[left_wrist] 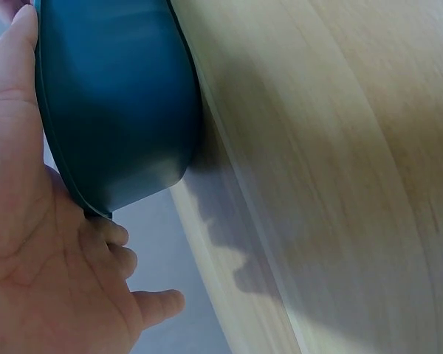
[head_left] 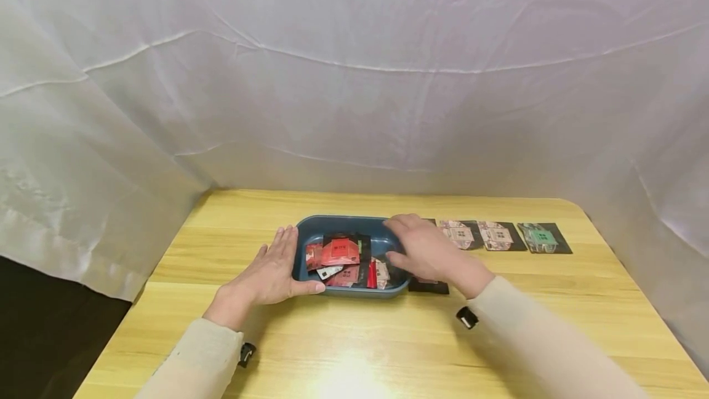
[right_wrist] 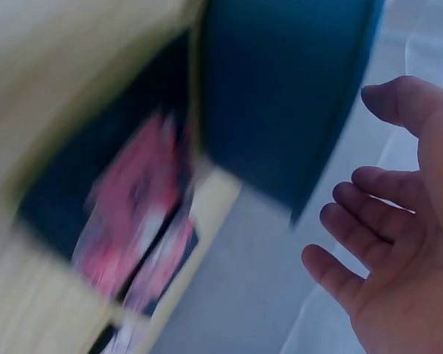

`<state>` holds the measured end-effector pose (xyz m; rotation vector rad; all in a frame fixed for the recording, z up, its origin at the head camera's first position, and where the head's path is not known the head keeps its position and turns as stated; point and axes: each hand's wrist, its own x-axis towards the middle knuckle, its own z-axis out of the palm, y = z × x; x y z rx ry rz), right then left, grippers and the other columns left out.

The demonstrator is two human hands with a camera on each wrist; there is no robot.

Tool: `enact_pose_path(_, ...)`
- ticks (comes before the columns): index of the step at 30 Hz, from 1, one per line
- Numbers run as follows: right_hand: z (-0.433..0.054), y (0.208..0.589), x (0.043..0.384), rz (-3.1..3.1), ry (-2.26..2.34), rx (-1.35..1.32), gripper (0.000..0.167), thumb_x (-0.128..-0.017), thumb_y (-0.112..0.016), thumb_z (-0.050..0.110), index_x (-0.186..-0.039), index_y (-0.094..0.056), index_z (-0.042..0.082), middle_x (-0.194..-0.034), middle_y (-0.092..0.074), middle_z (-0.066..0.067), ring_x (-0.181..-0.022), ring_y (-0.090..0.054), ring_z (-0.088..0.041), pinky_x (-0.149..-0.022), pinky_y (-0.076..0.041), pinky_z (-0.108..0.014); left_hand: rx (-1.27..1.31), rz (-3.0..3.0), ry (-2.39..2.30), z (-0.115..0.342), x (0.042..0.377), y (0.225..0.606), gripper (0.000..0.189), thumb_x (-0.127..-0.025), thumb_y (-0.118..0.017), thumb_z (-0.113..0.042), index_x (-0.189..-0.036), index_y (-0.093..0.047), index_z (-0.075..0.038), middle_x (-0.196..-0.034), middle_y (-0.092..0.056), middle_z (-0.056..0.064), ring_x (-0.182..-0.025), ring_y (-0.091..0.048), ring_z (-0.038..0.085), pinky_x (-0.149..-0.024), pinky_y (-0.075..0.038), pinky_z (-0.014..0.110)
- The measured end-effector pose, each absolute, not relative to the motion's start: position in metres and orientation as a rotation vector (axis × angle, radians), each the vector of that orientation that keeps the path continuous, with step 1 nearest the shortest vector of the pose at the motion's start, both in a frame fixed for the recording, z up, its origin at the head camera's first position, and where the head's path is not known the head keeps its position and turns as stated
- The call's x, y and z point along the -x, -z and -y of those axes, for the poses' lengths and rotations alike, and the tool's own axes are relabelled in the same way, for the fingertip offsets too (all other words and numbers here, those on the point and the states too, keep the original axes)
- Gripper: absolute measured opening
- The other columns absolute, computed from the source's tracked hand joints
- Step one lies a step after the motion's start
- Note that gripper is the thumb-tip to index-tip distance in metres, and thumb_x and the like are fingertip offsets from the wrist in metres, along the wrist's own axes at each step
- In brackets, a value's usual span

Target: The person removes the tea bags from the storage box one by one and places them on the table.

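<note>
A dark blue rectangular basin (head_left: 354,293) with rounded corners stands on the table and holds several small printed packets (head_left: 340,251), a red-and-black one on top. My left hand (head_left: 271,273) lies along the basin's left end, fingers straight, thumb at the front rim. In the left wrist view that hand (left_wrist: 52,251) is right at the rim of the basin (left_wrist: 122,110). Over the basin's right end is my right hand (head_left: 429,248), its fingers loosely bent. The right wrist view shows the hand (right_wrist: 391,221) holding nothing, beside the basin wall (right_wrist: 280,96).
To the right of the basin, a row of flat black printed packets (head_left: 501,236) lies on the wooden table (head_left: 354,337), with a green-printed one (head_left: 544,237) at the far end. Another dark packet (head_left: 429,287) lies by the basin's front right corner. White cloth (head_left: 354,109) hangs behind the table.
</note>
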<state>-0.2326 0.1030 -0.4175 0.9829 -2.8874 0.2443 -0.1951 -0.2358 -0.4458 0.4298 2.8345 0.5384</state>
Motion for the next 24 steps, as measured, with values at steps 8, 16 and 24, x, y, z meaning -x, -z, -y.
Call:
enact_pose_path(8, -0.048, 0.432, 0.229, 2.957, -0.256, -1.175, 0.069, -0.103, -0.066, 0.038, -0.157, -0.047, 0.002, -0.161, -0.049, -0.017, -0.151, -0.045, -0.035, -0.125, -0.038, -0.049, -0.443, -2.839, -0.553, 0.235, 0.197, 0.446, 0.138, -0.082, -0.065, -0.085, -0.168, 0.001, 0.002, -0.177, 0.003, 0.021, -0.164, 0.004, 0.038, -0.129, -0.01, 0.067)
enact_pose_path(16, -0.037, 0.443, 0.231, 3.058, -0.285, -1.295, 0.059, -0.11, -0.052, 0.036, -0.161, -0.044, 0.006, -0.167, -0.043, -0.011, -0.158, -0.034, -0.033, -0.129, -0.031, -0.051, -0.443, -2.846, -0.54, 0.234, 0.198, 0.447, 0.138, -0.082, -0.063, -0.086, -0.167, 0.0, 0.003, -0.176, 0.001, 0.022, -0.164, 0.002, 0.039, -0.129, -0.012, 0.068)
enact_pose_path(24, -0.053, 0.435, 0.223, 3.099, -0.247, -1.321, 0.053, -0.113, -0.045, 0.036, -0.159, -0.048, 0.009, -0.165, -0.047, -0.009, -0.157, -0.037, -0.032, -0.129, -0.031, -0.05, -0.433, -2.843, -0.525, 0.231, 0.197, 0.446, 0.14, -0.081, -0.062, -0.089, -0.168, 0.003, 0.0, -0.177, 0.004, 0.019, -0.164, 0.005, 0.037, -0.13, -0.011, 0.066)
